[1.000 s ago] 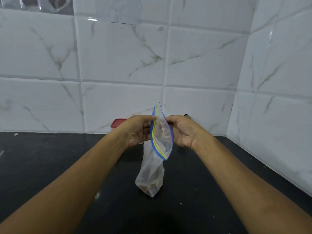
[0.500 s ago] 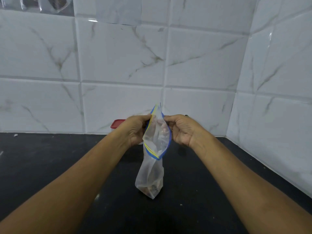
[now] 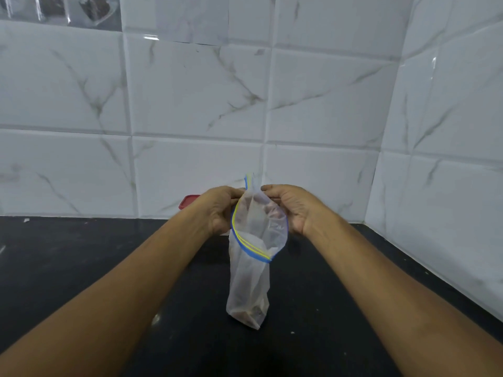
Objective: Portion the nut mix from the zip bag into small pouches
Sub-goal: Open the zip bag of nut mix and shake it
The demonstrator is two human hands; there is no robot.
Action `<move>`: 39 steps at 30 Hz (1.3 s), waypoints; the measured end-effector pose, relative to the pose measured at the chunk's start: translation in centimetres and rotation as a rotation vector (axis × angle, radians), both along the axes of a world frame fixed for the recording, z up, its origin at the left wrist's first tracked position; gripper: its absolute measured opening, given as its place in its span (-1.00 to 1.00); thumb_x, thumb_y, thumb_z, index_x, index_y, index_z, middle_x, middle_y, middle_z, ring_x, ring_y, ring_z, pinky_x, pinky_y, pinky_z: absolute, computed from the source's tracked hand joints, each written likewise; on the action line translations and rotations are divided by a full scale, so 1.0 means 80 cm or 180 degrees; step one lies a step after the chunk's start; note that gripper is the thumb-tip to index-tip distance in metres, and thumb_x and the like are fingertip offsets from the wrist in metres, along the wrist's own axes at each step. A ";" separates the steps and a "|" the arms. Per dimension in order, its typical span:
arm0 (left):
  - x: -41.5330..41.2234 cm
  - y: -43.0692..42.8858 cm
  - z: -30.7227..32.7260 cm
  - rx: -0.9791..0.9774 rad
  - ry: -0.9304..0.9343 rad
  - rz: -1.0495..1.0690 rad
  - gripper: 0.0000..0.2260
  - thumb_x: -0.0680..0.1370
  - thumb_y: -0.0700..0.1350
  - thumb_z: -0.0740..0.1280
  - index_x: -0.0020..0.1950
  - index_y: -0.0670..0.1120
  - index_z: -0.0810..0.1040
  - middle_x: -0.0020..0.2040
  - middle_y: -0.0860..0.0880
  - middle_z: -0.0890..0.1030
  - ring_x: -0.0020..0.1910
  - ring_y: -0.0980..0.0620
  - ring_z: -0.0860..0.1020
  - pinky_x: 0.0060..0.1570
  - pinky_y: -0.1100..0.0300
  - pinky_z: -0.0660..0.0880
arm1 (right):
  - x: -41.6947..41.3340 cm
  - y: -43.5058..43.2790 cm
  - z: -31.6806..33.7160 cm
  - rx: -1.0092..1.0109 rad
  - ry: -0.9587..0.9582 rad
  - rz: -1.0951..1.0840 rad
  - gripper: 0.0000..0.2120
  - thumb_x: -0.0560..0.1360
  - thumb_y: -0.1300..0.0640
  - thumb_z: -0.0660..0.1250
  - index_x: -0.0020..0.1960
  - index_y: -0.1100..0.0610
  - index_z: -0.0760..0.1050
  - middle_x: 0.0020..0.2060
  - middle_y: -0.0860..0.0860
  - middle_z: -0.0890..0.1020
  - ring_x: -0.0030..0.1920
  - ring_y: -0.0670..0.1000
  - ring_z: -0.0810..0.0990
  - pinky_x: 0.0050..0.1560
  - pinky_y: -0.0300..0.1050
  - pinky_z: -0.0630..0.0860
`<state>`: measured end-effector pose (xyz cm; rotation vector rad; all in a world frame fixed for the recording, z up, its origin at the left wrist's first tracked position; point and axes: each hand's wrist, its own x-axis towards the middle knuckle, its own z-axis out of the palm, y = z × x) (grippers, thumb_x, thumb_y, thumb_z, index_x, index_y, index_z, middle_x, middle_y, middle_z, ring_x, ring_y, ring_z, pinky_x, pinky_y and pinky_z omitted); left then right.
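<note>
Directly ahead, mid-counter (image 3: 81,254), near the tiled back wall.

Far left of the action: a red lid (image 3: 187,201) peeks out behind the left wrist. What it belongs to is hidden.

Left hand (image 3: 217,210): fingers curled, thumb and fingertips pinching the left lip of the zip bag (image 3: 251,278) at its top edge. It holds nothing else.

Zip bag, between the two hands: hangs with its long axis vertical, mouth up, base down towards the counter. Whether the base rests on the counter or hangs just above it, cannot tell. The mouth is pulled apart into a loop, and the blue-and-yellow zip track curves down the near side, tilted towards the camera. The nut mix (image 3: 249,312) sits in the bottom of the bag, well below both hands.

Right hand (image 3: 291,210): mirrors the left, fingers curled, pinching the right lip at the same height. Both hands are level and equally near the bag, one to each side of the mouth.

Judgement: the opening step looks done or nearly done. The contents lie straight down the bag's axis from the mouth. Reaching them means going in from above or tipping the bag over. Either way, one hand likely has to let go while the other keeps the lip.

No small pouch identifiable on the counter.
</note>
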<state>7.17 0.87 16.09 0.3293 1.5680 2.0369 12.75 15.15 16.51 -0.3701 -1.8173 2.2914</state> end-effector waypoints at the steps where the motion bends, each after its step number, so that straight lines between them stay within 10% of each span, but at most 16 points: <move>1: 0.000 0.001 -0.001 -0.0014 0.0099 -0.0003 -0.81 0.64 -0.29 0.24 -0.04 -0.27 0.64 -0.13 -0.23 0.68 -0.17 -0.14 0.67 0.03 -0.03 0.61 | 0.002 -0.001 0.001 0.0071 0.0032 -0.0001 -0.86 0.57 0.37 0.33 0.10 0.31 0.61 -0.10 0.23 0.68 -0.14 0.16 0.69 -0.08 -0.02 0.70; 6: -0.006 0.001 0.003 -0.0231 0.0706 0.0265 -0.83 0.61 -0.17 0.38 0.06 -0.27 0.68 0.00 -0.29 0.72 -0.10 -0.20 0.70 0.07 -0.08 0.65 | 0.012 -0.001 0.012 0.0598 0.0154 -0.0043 -0.84 0.58 0.15 0.48 -0.11 0.24 0.64 -0.32 0.10 0.67 -0.54 -0.06 0.60 -0.50 -0.26 0.51; 11: -0.009 -0.011 0.010 -0.0768 0.1463 0.0532 -0.85 0.53 -0.21 0.47 -0.01 -0.30 0.69 -0.10 -0.29 0.69 -0.18 -0.15 0.64 -0.07 0.00 0.60 | 0.007 0.004 0.012 0.1178 0.0143 -0.0337 -0.89 0.48 0.32 0.51 -0.21 0.23 0.63 -0.24 0.17 0.69 -0.26 0.10 0.67 -0.15 -0.09 0.60; 21: -0.022 -0.026 0.014 -0.2295 0.3188 0.1184 -0.80 0.51 0.06 0.48 -0.26 0.02 0.66 -0.27 0.05 0.66 -0.23 0.04 0.60 -0.20 0.16 0.50 | 0.008 0.013 0.011 0.1711 0.0021 -0.0765 -0.89 0.45 0.40 0.44 -0.04 0.42 0.67 -0.23 0.24 0.63 -0.30 0.10 0.57 -0.21 -0.06 0.52; 33: -0.031 -0.041 0.014 -0.0148 -0.0424 -0.0028 -0.71 0.65 -0.18 0.29 -0.26 -0.16 0.59 -0.44 -0.02 0.53 -0.57 0.10 0.47 -0.51 0.27 0.49 | 0.015 0.027 0.015 0.0030 -0.0466 -0.0302 -0.77 0.68 0.26 0.23 -0.14 0.25 0.52 -0.55 0.06 0.57 -0.62 -0.03 0.55 -0.59 -0.21 0.50; 39: -0.032 -0.041 -0.002 -0.0091 -0.0442 -0.0039 -0.79 0.67 -0.14 0.30 -0.14 -0.15 0.57 -0.43 -0.03 0.60 -0.58 0.10 0.50 -0.48 0.29 0.48 | 0.017 0.026 0.002 0.0070 -0.0543 -0.0110 -0.82 0.70 0.16 0.23 0.03 0.23 0.56 -0.38 0.11 0.65 -0.46 0.05 0.64 -0.46 -0.11 0.60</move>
